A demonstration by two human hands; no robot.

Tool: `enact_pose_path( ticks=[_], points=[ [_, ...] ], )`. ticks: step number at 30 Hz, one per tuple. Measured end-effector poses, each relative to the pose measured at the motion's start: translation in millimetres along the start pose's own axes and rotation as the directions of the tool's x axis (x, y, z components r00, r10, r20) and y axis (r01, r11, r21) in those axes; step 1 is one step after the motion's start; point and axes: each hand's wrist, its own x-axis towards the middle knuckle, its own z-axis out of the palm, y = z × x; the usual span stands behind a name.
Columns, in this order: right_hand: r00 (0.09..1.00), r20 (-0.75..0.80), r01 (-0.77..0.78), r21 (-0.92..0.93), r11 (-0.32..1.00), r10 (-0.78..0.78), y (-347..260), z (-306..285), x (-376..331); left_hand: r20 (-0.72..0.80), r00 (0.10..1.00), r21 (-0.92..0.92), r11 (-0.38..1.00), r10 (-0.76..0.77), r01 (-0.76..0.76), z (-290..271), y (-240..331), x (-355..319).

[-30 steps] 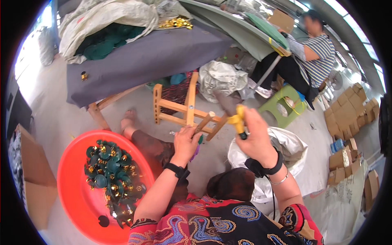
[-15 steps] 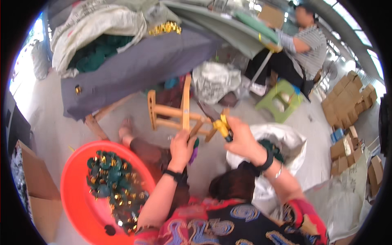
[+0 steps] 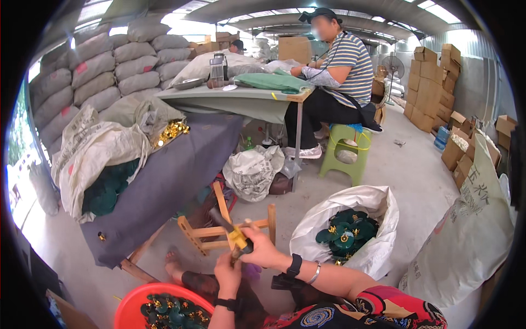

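Observation:
My right hand (image 3: 262, 252) grips a hand tool with a yellow body and dark head (image 3: 230, 233), held just above a small wooden stool frame (image 3: 219, 230). Directly below it, my left hand (image 3: 226, 272) is closed around the tool's lower end or a small piece; which one is hidden. At the lower left sits a red basin (image 3: 131, 307) with several green and gold pieces (image 3: 170, 310). An open white sack (image 3: 356, 219) to the right of my right hand holds more green pieces (image 3: 342, 233).
A grey-draped table (image 3: 175, 170) with bags and gold pieces stands at left. A person in a striped shirt (image 3: 339, 60) sits on a green stool (image 3: 342, 151) at a table behind. Stacked sacks (image 3: 98, 66), cardboard boxes (image 3: 438, 88) and a large white bag (image 3: 471, 230) surround the floor.
The view has tilted up from the lap to the room. My hands and the tool sit lower in the picture, still together over the wooden stool.

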Motion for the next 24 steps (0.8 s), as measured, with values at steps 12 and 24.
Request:
enact_pose_path(
  ticks=[12, 24],
  points=[
    [0.947, -0.126, -0.165, 0.6, 0.783, 0.296, 88.8, -5.3, -11.2, 0.346, 0.924, -0.61, 0.787, 0.163, 0.09, 56.6, 162.5, 60.5],
    [0.954, -0.003, -0.293, -0.246, 0.924, 0.301, 29.1, -25.1, -9.0, -0.195, 0.953, -0.187, 0.963, -0.23, 0.194, -112.3, -30.2, -21.3]
  ],
)
